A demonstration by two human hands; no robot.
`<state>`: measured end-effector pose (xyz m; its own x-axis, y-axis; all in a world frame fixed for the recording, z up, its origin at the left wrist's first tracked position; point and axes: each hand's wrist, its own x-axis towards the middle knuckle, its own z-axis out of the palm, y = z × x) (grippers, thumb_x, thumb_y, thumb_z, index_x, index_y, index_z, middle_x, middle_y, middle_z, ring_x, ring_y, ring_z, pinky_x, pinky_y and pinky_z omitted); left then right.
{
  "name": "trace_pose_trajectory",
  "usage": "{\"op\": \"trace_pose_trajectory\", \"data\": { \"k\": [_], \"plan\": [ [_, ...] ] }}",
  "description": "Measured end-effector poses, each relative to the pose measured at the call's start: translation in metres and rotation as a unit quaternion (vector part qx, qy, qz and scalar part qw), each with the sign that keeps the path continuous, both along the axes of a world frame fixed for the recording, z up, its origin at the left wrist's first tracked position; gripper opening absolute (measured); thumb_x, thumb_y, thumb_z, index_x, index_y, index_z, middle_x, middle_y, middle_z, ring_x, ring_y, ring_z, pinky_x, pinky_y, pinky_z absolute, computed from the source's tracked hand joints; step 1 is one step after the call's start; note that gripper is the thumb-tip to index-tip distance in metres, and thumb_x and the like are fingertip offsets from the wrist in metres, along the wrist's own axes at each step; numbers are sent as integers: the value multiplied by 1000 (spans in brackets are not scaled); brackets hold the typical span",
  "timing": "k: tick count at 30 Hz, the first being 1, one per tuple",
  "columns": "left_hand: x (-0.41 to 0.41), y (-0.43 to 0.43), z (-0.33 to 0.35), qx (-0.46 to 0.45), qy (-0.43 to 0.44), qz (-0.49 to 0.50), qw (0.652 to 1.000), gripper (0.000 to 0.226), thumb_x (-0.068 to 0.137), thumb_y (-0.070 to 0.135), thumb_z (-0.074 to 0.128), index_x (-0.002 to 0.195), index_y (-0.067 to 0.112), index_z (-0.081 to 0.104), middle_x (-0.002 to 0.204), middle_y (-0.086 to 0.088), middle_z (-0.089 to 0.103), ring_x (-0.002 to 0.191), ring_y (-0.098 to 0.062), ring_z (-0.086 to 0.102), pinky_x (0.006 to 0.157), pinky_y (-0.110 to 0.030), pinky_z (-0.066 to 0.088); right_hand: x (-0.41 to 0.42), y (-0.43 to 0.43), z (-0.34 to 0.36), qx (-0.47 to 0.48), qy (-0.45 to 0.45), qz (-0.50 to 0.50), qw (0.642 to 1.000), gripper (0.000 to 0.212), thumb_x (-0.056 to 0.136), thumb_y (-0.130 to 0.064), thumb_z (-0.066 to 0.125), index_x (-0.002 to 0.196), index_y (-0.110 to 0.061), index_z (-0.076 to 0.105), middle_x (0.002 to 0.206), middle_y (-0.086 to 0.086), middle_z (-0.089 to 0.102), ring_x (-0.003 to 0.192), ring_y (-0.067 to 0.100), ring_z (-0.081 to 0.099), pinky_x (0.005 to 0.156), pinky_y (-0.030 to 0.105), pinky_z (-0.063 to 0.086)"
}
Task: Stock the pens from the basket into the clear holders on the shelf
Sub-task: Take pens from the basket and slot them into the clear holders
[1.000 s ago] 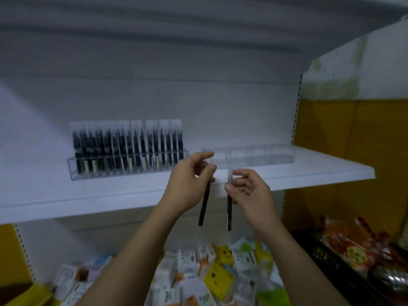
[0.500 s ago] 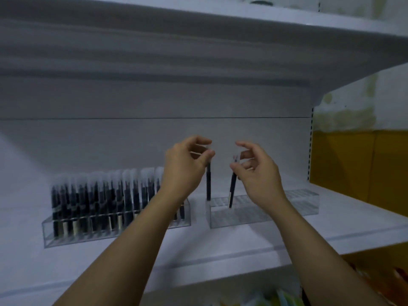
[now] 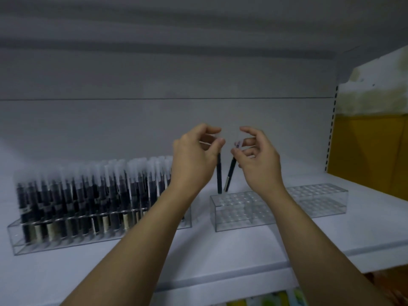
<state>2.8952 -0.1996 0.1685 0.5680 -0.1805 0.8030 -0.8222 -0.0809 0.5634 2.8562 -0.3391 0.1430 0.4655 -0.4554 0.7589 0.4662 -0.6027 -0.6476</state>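
The left hand [image 3: 194,160] is pinching the top of one slim black plastic pen [image 3: 219,177], hanging upright. The right hand [image 3: 258,164] is pinching a second black pen [image 3: 230,173], which is tilting. Both tips are hovering just above the empty clear plastic grid holder [image 3: 231,219]. They are probably light, stiff and slippery, so gripping near the cap is looking wise. I am counting two held pens and two holders, the packed clear holder [image 3: 99,236] sitting left on the white shelf [image 3: 220,257].

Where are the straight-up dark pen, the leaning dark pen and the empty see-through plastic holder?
Upright dark pen [image 3: 219,175]: head view, middle of its barrel.
Leaning dark pen [image 3: 230,172]: head view, middle of its barrel.
Empty clear plastic holder [image 3: 238,215]: head view, its front wall.
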Motion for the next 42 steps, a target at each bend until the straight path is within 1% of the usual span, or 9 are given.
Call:
{"op": "trace_pose_trajectory", "data": {
  "k": [3, 7, 9, 12, 15, 22, 28, 34, 42],
  "plan": [
    [2, 0, -8, 11, 13, 2, 1000, 12, 87, 22, 69, 99, 24, 67, 81, 8, 68, 73, -6, 67, 70, -31, 59, -2, -3, -3, -11, 7, -6, 1000, 41, 85, -13, 71, 119, -34, 56, 93, -8, 59, 68, 6, 60, 67, 24, 55],
    [1, -1, -22, 78, 15, 18, 997, 15, 89, 22, 66, 105, 20, 65, 79, 13, 63, 75, 0, 63, 68, -15, 53, -8, 3, -15, -102, 110, 9, 989, 40, 87, -15, 68, 121, -35, 57, 94, -9, 62, 74, 2, 60, 66, 10, 49],
    [2, 0, -24, 102, 13, 21, 994, 14, 91, 22, 64, 104, 20, 62, 81, 11, 62, 77, -4, 62, 69, -16, 50, -14, 6, -22, -159, 161, -5, 974, 42, 94, -17, 58, 128, -41, 50, 97, -10, 61, 82, 2, 61, 70, 15, 51],
    [4, 1, -28, 149, 26, 20, 988, 14, 91, 21, 62, 105, 21, 59, 85, 8, 63, 75, -1, 60, 60, -9, 43, -24, 5, -29, -202, 204, -39, 957, 57, 98, -16, 48, 137, -53, 32, 94, -10, 60, 81, 11, 63, 76, 36, 56],
    [1, -1, -31, 147, 19, 21, 989, 12, 92, 19, 61, 103, 22, 57, 87, 7, 63, 75, -3, 60, 56, -5, 40, -31, 7, -29, -227, 234, -43, 945, 66, 97, -16, 48, 140, -58, 22, 88, -7, 62, 75, 13, 63, 74, 39, 56],
    [-6, 3, -33, 152, 17, 28, 988, 20, 94, 20, 59, 114, 21, 58, 95, 4, 65, 77, -6, 61, 60, -7, 41, -30, 5, -18, -224, 262, -27, 938, 67, 96, -14, 49, 140, -56, 24, 90, -9, 63, 80, 12, 65, 74, 30, 55],
    [-18, 16, -37, 168, 17, 42, 985, 53, 93, 20, 60, 142, 29, 42, 122, 1, 61, 107, -12, 59, 93, -32, 51, -46, 15, -26, -192, 242, -35, 951, 86, 91, -18, 63, 148, -51, 6, 129, -6, 49, 106, 9, 57, 94, 33, 51],
    [-42, 44, -39, 168, -28, 103, 980, 39, 92, 23, 61, 130, 24, 54, 123, 3, 62, 109, -12, 58, 92, -34, 51, -75, 29, -14, -252, 231, -71, 937, 75, 89, -24, 66, 149, -36, 24, 138, -6, 43, 121, 9, 48, 102, 30, 43],
    [-96, 94, -75, 217, -34, 102, 970, 38, 91, 28, 61, 128, 27, 55, 125, 7, 60, 113, -11, 55, 96, -32, 48, -126, 73, -38, -282, 256, -55, 923, 64, 87, -35, 68, 143, -37, 36, 137, -10, 45, 122, 11, 48, 103, 36, 43]
  ]
}}
